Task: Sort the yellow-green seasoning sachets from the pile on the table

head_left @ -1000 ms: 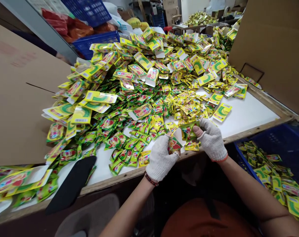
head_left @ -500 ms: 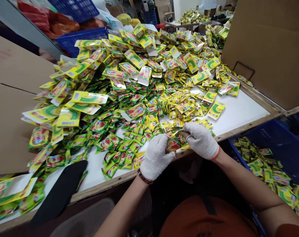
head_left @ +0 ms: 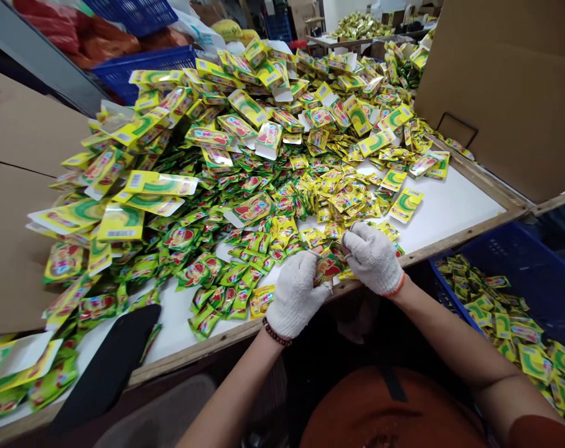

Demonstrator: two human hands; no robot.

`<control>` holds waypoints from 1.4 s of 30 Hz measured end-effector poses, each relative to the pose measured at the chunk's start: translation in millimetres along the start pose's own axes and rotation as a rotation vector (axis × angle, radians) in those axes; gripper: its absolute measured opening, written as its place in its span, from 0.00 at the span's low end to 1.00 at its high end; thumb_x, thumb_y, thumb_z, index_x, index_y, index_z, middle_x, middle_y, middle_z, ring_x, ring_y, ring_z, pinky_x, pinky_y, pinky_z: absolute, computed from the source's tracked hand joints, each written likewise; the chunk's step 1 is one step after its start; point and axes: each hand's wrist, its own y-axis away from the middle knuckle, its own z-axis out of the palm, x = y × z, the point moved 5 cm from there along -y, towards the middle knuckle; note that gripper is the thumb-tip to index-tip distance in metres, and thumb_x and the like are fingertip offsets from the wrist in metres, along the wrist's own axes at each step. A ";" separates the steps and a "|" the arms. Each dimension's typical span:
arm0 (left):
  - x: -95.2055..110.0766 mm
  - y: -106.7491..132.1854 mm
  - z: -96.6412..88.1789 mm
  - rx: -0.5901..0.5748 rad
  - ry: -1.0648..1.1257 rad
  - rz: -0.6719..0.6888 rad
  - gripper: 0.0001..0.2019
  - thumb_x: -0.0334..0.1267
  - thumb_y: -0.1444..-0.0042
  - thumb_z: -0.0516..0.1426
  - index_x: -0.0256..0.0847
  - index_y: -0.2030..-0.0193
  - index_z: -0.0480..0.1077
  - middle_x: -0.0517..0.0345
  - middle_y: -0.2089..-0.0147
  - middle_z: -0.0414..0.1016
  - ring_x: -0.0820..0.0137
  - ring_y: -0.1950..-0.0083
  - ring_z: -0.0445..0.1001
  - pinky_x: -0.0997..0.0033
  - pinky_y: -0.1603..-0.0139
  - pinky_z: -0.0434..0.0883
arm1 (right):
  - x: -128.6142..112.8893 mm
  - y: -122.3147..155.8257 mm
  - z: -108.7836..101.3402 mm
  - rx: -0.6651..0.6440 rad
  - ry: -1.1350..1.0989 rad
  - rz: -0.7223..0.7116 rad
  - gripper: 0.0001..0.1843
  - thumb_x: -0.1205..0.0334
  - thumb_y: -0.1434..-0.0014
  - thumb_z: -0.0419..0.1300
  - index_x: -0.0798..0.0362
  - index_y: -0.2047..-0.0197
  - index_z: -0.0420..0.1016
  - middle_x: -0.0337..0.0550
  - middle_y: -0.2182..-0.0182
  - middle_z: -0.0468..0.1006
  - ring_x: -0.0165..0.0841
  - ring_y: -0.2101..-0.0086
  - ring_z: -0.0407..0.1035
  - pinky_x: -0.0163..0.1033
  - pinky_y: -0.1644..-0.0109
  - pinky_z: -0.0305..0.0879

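My left hand (head_left: 297, 291), in a white knit glove, grips a small carton (head_left: 328, 266) with red fruit printed on a green and yellow face. Its thumb lies along the upper side. My right hand (head_left: 374, 256), gloved too, is closed with the fingertips pinching at the carton's right end; the flap there is mostly covered by the fingers. Both hands are over the table's front edge. Beyond them lie loose yellow sachets (head_left: 343, 193), and to the left are green sachets (head_left: 231, 289). A yellow carton (head_left: 406, 205) rests on the white tabletop past my right hand.
Many yellow cartons (head_left: 245, 109) are heaped at the back and left. A wooden rim (head_left: 469, 235) borders the table. Cardboard (head_left: 501, 93) stands at right, more cardboard (head_left: 16, 249) at left. A blue crate (head_left: 520, 267) holds cartons below right. A black flat object (head_left: 107, 367) overhangs the front edge.
The view has shifted slightly. My right hand has drawn a little closer to my left, its fingers curled tighter at the carton's end. More of the carton's printed face shows now.
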 end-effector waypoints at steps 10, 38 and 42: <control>-13.7 3.7 -3.1 -0.116 0.109 0.023 0.28 0.36 0.49 0.60 0.42 0.40 0.62 0.49 0.49 0.74 0.58 0.46 0.74 0.57 0.44 0.72 | 16.6 2.4 1.8 -0.192 -0.526 -0.046 0.05 0.65 0.41 0.62 0.54 0.67 0.69 0.40 0.69 0.68 0.32 0.67 0.61 0.36 0.62 0.56; -11.1 -0.5 0.2 -0.101 0.048 0.133 0.30 0.35 0.48 0.60 0.42 0.38 0.61 0.46 0.48 0.74 0.56 0.46 0.74 0.55 0.45 0.72 | 21.0 -4.0 3.8 -0.321 -0.399 0.117 0.11 0.67 0.43 0.59 0.54 0.77 0.65 0.34 0.78 0.62 0.28 0.74 0.55 0.34 0.68 0.48; -14.2 1.9 0.9 -0.157 0.106 0.083 0.29 0.36 0.47 0.60 0.42 0.38 0.61 0.48 0.47 0.74 0.58 0.45 0.73 0.56 0.43 0.71 | 21.7 -0.5 2.0 -0.363 -0.507 0.089 0.11 0.63 0.46 0.65 0.54 0.74 0.67 0.33 0.75 0.62 0.27 0.72 0.57 0.32 0.67 0.50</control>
